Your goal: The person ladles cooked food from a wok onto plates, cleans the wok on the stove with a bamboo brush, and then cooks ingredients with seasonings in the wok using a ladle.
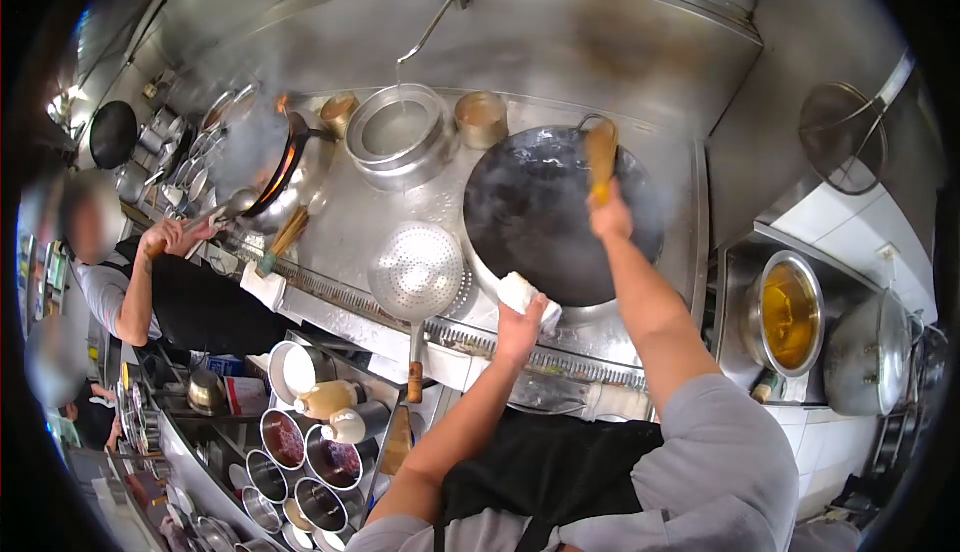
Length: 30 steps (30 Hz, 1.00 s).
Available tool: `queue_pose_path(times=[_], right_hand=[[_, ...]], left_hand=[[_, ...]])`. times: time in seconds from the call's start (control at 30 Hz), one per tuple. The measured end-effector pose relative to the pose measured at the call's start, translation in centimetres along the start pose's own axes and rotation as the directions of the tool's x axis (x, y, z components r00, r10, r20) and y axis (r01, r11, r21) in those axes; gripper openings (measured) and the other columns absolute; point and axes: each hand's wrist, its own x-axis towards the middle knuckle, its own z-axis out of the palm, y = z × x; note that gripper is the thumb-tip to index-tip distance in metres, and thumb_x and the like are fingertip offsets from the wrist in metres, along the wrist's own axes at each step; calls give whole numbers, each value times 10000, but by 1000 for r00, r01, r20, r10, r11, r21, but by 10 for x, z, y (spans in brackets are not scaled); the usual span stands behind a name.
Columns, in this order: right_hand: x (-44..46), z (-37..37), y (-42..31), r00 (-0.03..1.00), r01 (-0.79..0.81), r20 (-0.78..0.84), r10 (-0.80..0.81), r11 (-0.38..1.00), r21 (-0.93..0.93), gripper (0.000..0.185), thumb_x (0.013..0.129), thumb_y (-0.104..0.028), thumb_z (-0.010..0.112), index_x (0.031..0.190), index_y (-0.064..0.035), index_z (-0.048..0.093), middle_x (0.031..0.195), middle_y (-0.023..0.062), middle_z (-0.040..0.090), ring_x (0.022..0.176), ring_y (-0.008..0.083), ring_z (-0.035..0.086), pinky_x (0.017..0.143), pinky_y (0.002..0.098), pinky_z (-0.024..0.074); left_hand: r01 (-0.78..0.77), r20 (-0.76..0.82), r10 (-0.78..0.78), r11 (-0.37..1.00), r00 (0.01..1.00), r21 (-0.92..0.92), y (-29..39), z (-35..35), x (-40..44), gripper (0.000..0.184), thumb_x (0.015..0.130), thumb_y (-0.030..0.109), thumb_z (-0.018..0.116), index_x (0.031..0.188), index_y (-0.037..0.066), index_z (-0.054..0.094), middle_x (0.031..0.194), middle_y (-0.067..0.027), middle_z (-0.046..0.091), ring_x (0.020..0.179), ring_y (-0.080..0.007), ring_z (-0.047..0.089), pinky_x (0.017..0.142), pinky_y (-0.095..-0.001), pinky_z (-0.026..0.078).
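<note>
Head view: my right hand [611, 216] grips a bamboo wok brush [601, 157] over the steaming wok [535, 227]; my left hand [523, 327] clasps a white cloth [518, 293] at its near rim, probably against heat. Beside it, a perforated skimmer [415, 267] lies handle toward me, likely for easy reach.

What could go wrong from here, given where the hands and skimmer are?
1. Steam: the right hand holds a tan, bamboo-looking brush over a steaming, round black wok; it could get scalded.
2. Heat: the left hand holds a folded white cloth at the rim; if it slips, fingers may touch hot metal.
3. Snag: the round, perforated metal skimmer's wooden handle points toward the counter's front; the left arm might knock it.
</note>
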Motion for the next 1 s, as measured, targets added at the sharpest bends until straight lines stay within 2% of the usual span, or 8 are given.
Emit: queue_pose_path(times=[0.23, 0.27, 0.37, 0.53, 0.7, 0.83, 0.93, 1.0], right_hand=[[-88, -42, -3, 518, 694, 725, -454, 718, -47, 752, 844, -471, 690, 1492, -267, 368, 1123, 188, 682, 961, 331, 683, 843, 420, 530], [-72, -83, -6, 553, 428, 827, -101, 886, -177, 745, 827, -484, 700, 1474, -265, 403, 1118, 152, 693, 986, 316, 676, 868, 418, 521], [9, -167, 8, 935, 268, 350, 53, 537, -800, 492, 814, -468, 688, 1189, -152, 655, 1128, 124, 695, 1046, 325, 656, 888, 432, 518], [40, -170, 6, 950, -95, -309, -42, 905, -415, 713, 891, -497, 585, 1509, -326, 273, 1123, 190, 681, 1033, 412, 647, 890, 504, 514], [-23, -19, 3, 996, 73, 75, -37, 832, -551, 602, 867, -491, 623, 1397, -264, 453, 1197, 126, 663, 1084, 326, 651, 917, 454, 517], [-87, 31, -32, 754, 233, 608, -248, 967, 105, 720, 858, -396, 708, 1491, -293, 383, 1301, 125, 610, 1117, 272, 608, 859, 393, 526], [-71, -37, -28, 534, 354, 819, -209, 935, 8, 702, 874, -309, 711, 1496, -262, 390, 1270, 83, 619, 1164, 210, 567, 974, 317, 454], [-25, -85, 30, 710, 453, 688, -151, 846, -282, 654, 855, -336, 722, 1449, -284, 454, 1217, 82, 663, 1095, 217, 627, 943, 346, 493]], left_hand=[[131, 311, -143, 990, 940, 60, -23, -101, 6, 496, 951, 285, 624, 1332, 22, 446, 1200, -71, 574, 1077, -160, 542, 949, -332, 452], [114, 303, -119, 993, 945, 35, -23, -120, 2, 533, 902, 241, 672, 1332, 17, 451, 1221, -86, 570, 1115, -175, 535, 971, -343, 442], [27, 343, -127, 959, 931, 281, -50, -187, -5, 703, 770, 192, 750, 1373, 43, 421, 1161, -129, 572, 1086, -238, 556, 978, -380, 436], [22, 71, -233, 374, 970, 927, -105, -205, -31, 602, 704, 243, 785, 1244, 115, 550, 1044, -208, 590, 987, -398, 603, 897, -459, 491], [-37, 105, -190, 332, 976, 943, -61, -191, -45, 594, 757, 275, 751, 1300, 172, 531, 1104, -156, 595, 1060, -391, 575, 891, -541, 470], [-122, 200, -196, 350, 960, 929, -71, -202, -40, 581, 753, 287, 770, 1275, 166, 545, 1129, -132, 603, 1088, -379, 567, 897, -546, 464], [-38, 132, -255, 341, 958, 939, -69, -196, -37, 615, 739, 307, 793, 1281, 166, 539, 1170, -128, 601, 1115, -373, 561, 914, -545, 457], [7, 89, -308, 296, 947, 955, -59, -192, -33, 669, 729, 322, 807, 1314, 172, 519, 1191, -125, 599, 1131, -367, 560, 933, -540, 450]])
